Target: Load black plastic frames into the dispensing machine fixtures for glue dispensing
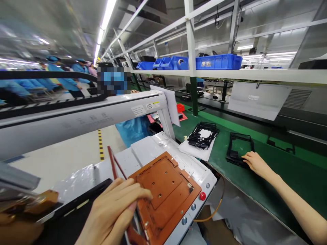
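Note:
My left hand [120, 204] is at the left edge of an orange-brown fixture plate [163, 190], which has a recessed bed with small holes. Its fingers are closed around a thin red-brown frame [112, 161] standing up along that edge; the palm side is hidden. Over on the green bench, my right hand [257, 165] pinches the near right part of a black plastic frame [232, 157] with a rectangular opening. The frame lies on the bench surface. Left of it, several similar black frames [201, 137] are piled on white sheets [184, 148].
The fixture sits on a white machine with a red button [202, 196] and silver buttons [193, 206]. A white gantry beam [84, 119] crosses at left. Blue bins [218, 62] stand on a shelf above the green bench [288, 177]. People in blue [66, 78] are at far left.

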`<state>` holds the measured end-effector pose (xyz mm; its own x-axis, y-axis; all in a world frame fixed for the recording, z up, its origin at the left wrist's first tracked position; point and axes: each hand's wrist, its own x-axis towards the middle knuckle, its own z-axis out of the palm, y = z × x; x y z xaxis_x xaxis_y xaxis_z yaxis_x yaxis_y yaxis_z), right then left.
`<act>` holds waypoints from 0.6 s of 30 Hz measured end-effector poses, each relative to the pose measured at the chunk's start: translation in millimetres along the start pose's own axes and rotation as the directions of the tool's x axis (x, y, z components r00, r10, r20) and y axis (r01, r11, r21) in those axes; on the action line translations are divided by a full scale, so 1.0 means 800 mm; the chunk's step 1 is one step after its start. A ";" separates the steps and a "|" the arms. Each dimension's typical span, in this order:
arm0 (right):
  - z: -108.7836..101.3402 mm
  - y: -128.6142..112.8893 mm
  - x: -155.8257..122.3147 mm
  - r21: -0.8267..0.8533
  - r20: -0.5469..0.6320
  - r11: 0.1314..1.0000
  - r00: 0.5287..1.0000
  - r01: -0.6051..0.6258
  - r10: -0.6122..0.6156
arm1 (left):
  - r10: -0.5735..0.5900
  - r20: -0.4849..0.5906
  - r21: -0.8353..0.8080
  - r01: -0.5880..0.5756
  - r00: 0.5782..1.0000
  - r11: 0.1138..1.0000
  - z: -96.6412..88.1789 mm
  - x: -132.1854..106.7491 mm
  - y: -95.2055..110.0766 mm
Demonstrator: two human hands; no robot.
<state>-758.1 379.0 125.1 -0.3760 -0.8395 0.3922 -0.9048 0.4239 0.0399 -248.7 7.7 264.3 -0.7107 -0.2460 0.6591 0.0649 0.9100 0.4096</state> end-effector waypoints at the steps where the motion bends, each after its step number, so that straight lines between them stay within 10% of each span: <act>1: -0.002 0.002 0.002 0.018 -0.017 1.000 1.000 0.018 -0.018 | 0.025 0.024 0.014 -0.026 0.999 1.000 -0.004 0.001 -0.001; 8: -0.018 -0.035 0.037 0.191 -0.207 0.968 0.971 0.164 -0.124 | 0.131 0.097 -0.059 -0.125 0.987 0.990 -0.014 0.014 0.007; 15: -0.031 -0.259 0.075 0.456 -0.128 0.705 0.824 0.543 -0.552 | 0.119 0.096 -0.065 -0.113 0.988 0.991 -0.004 0.024 0.011; 18: -0.027 -0.334 0.086 0.591 0.023 0.614 0.750 0.523 -0.661 | 0.111 0.102 -0.057 -0.106 0.989 0.993 -0.001 0.027 0.012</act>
<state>-537.7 215.3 161.3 0.3112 -0.9177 0.2470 -0.8705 -0.3796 -0.3133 -262.8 10.8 283.4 -0.7670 -0.1080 0.6325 0.1796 0.9102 0.3733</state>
